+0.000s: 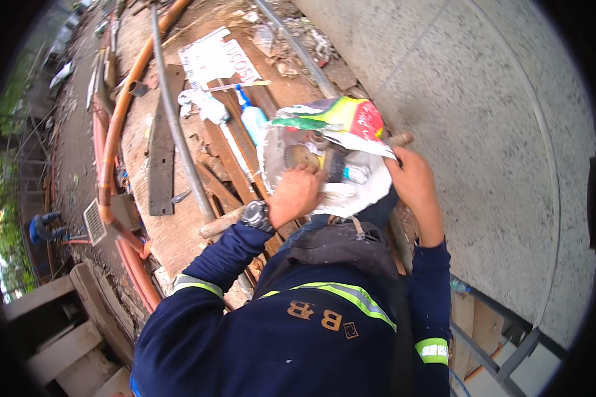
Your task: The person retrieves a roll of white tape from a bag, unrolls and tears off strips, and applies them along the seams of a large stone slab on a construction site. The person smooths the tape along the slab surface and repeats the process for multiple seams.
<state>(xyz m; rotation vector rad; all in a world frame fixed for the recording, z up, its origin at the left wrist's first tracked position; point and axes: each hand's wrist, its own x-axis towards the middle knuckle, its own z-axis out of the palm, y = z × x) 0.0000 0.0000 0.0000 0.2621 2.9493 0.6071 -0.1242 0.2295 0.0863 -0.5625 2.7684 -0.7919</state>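
Navy sweater (285, 347) of the person is closest. Just beyond it, the white bag (372, 196) is already opened, while several things (356, 173) remain inside. Right hand (410, 173) pinches its edge; left hand (297, 192) is inside, but whether it grips something, I cannot tell. Around are a blue-topped bottle (252, 122), planks (222, 153) and a pipe (177, 119). Printed flap (369, 120) partly covers the opening; concrete (490, 145) limits the space on the right.
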